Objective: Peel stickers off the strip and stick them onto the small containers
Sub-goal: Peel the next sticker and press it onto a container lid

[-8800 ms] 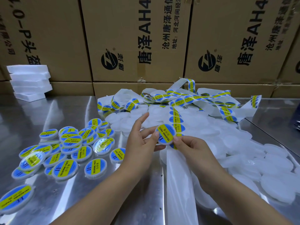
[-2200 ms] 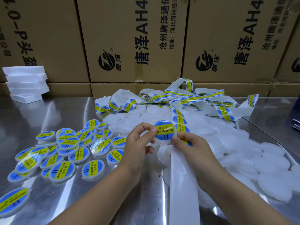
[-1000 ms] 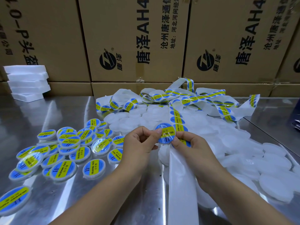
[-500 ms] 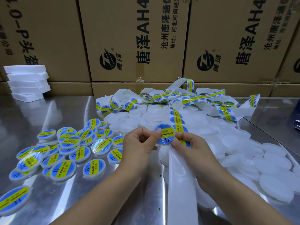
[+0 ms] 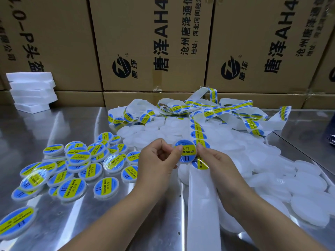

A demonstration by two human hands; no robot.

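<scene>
Container [image 5: 186,153], small, round and white, is held between my two hands above the worktop [image 5: 76,122], its top tilted towards me. The top carries a blue-and-yellow sticker [image 5: 188,148] reading SOLDERING PASTE. My left hand [image 5: 157,160] comes in from the lower left, forearm bare, fingers curled; its grip is clamped on the container's left rim between thumb and forefinger. My right hand [image 5: 215,165] comes in from the lower right, thumb tip pressed to the right rim, grip closed on the container from that side. The strip [image 5: 198,130] runs from the far tangle down under this hand, and its bare white backing trails towards me; I cannot tell whether my fingers also hold it. Labelled containers [image 5: 78,160] lie heaped on the left of the worktop, unlabelled containers [image 5: 272,171] in a larger heap to the right and behind my hands. The worktop is polished metal and reflective. Brown cartons [image 5: 145,42] with black print stand stacked along its far edge. White foam blocks [image 5: 32,91] are stacked at far left.
</scene>
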